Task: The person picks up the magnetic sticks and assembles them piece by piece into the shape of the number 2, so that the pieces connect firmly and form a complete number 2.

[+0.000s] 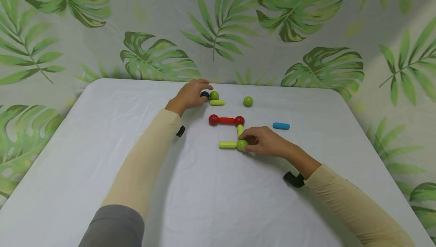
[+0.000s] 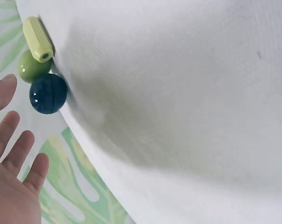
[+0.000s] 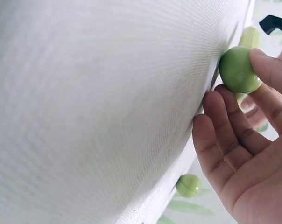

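Note:
My right hand (image 1: 267, 142) pinches a green ball (image 3: 236, 71) between thumb and fingers. From that ball one yellow-green stick (image 1: 227, 144) points left, and another yellow-green stick (image 1: 240, 130) runs up to a red ball (image 1: 240, 121). A red stick (image 1: 226, 120) joins this red ball to a second red ball (image 1: 214, 119). Farther back, my left hand (image 1: 190, 94) hovers at a dark blue ball (image 2: 48, 94), fingers loosely spread and apart from it in the left wrist view. Beside the blue ball sit a green ball (image 1: 214, 95) and a short yellow-green stick (image 1: 217, 102).
A lone green ball (image 1: 248, 101) lies toward the back of the white table (image 1: 218, 209). To the right of the linked pieces is a blue stick (image 1: 281, 126). Leaf-patterned cloth (image 1: 225, 23) hangs behind the table's back edge.

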The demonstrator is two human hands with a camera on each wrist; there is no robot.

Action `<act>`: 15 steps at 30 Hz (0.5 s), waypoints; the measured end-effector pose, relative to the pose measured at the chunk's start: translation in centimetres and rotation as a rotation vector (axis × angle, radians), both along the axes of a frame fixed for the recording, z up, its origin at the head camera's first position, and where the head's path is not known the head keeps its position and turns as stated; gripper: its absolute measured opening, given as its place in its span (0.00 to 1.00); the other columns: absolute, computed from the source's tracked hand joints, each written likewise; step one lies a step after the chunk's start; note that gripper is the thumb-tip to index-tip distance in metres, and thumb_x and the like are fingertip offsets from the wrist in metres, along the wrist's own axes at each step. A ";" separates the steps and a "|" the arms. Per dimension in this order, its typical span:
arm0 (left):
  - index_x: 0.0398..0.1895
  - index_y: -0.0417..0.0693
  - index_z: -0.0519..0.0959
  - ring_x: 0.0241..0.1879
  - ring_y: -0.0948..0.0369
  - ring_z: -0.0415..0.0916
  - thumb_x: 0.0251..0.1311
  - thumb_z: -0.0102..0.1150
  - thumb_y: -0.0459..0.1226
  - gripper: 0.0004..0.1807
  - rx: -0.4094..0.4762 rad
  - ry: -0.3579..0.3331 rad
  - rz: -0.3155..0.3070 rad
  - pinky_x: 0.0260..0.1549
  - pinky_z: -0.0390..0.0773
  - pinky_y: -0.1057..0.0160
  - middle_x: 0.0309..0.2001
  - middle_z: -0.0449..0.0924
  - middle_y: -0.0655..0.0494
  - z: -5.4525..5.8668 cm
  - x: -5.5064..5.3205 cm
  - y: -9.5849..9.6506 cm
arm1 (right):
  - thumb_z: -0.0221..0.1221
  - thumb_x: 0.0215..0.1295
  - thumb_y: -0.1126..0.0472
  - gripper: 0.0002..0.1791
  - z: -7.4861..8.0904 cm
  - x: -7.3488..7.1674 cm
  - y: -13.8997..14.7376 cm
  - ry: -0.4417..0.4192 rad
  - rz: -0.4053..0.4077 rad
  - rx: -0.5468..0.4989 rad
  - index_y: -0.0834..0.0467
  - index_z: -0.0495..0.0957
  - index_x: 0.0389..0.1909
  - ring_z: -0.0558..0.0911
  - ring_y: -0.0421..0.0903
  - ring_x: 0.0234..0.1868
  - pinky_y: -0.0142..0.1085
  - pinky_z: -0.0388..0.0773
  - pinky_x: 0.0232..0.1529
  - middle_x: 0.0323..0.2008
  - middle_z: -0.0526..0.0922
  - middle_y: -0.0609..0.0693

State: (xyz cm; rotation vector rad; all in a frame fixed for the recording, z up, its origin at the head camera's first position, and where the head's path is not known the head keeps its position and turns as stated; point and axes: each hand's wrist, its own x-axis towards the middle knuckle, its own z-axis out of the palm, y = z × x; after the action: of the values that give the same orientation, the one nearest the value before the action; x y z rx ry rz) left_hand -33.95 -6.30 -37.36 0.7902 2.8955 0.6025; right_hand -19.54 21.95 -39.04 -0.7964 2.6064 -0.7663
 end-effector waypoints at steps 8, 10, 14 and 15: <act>0.68 0.51 0.72 0.75 0.49 0.57 0.65 0.52 0.36 0.26 -0.011 0.004 0.004 0.73 0.60 0.45 0.75 0.62 0.51 -0.8 -0.8 0.5 | 0.68 0.62 0.58 0.19 -0.1 -0.1 0.1 0.001 -0.002 -0.003 0.53 0.81 0.54 0.81 0.42 0.43 0.37 0.83 0.49 0.43 0.85 0.46; 0.68 0.52 0.72 0.75 0.49 0.57 0.65 0.51 0.35 0.27 -0.031 -0.001 0.002 0.73 0.61 0.45 0.75 0.62 0.51 -0.9 -0.9 0.9 | 0.68 0.62 0.58 0.19 0.0 -0.1 0.1 -0.008 -0.005 -0.003 0.53 0.81 0.54 0.81 0.42 0.43 0.37 0.83 0.49 0.43 0.85 0.47; 0.68 0.51 0.72 0.75 0.50 0.59 0.63 0.49 0.34 0.28 -0.048 -0.005 -0.015 0.71 0.63 0.44 0.74 0.64 0.51 -1.0 -0.8 1.8 | 0.68 0.62 0.58 0.19 -0.1 -0.1 0.0 -0.012 -0.005 -0.003 0.53 0.81 0.54 0.81 0.41 0.43 0.36 0.83 0.49 0.43 0.85 0.46; 0.68 0.50 0.73 0.74 0.50 0.60 0.63 0.49 0.33 0.28 -0.050 -0.003 -0.023 0.71 0.64 0.45 0.73 0.65 0.51 -1.1 -0.7 1.9 | 0.68 0.62 0.58 0.19 -0.2 -0.1 0.1 -0.010 -0.004 -0.004 0.53 0.81 0.54 0.81 0.41 0.43 0.36 0.83 0.48 0.43 0.85 0.46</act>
State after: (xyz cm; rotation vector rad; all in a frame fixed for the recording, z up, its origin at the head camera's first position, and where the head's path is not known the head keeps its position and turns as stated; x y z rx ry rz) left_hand -34.69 -4.36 -38.43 0.8138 2.8826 0.5263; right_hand -19.66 22.01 -39.20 -0.7861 2.5990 -0.7744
